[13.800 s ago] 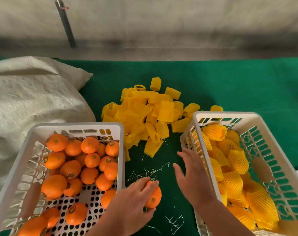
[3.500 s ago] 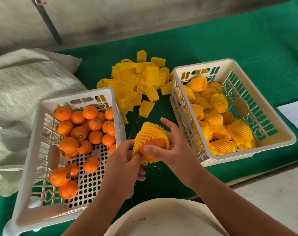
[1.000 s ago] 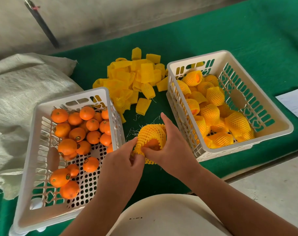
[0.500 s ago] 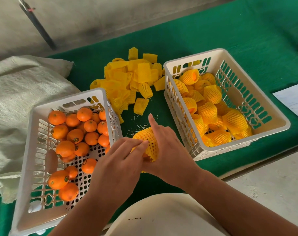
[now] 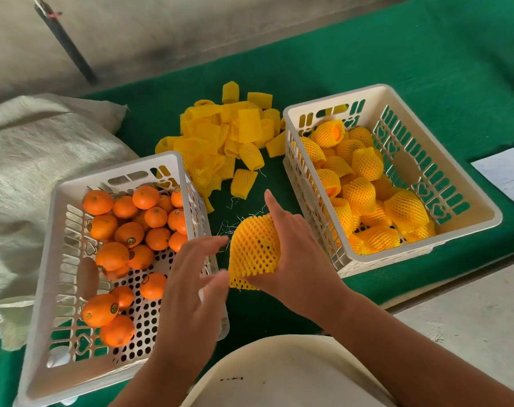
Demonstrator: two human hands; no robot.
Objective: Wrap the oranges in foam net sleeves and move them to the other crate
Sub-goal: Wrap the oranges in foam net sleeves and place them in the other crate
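My right hand (image 5: 294, 254) grips a wrapped orange (image 5: 254, 249), fully covered by a yellow foam net sleeve, between the two crates. My left hand (image 5: 191, 277) hovers just left of it with fingers spread and blurred, holding nothing, over the right wall of the left crate (image 5: 58, 259). That white crate holds several bare oranges (image 5: 126, 233). The right crate (image 5: 467, 207) holds several oranges in net sleeves (image 5: 364, 183). A pile of empty yellow sleeves (image 5: 226, 136) lies on the green cloth behind.
A pale woven sack (image 5: 35, 160) lies left of the left crate. The green cloth (image 5: 396, 54) covers the table, whose front edge runs at the lower right. A sheet of paper (image 5: 508, 174) lies at the right. A dark pole (image 5: 64, 42) leans at the back.
My left hand has let go of the wrapped orange and pulled away to the left. My right hand alone now holds it, with the sleeve fully over the fruit.
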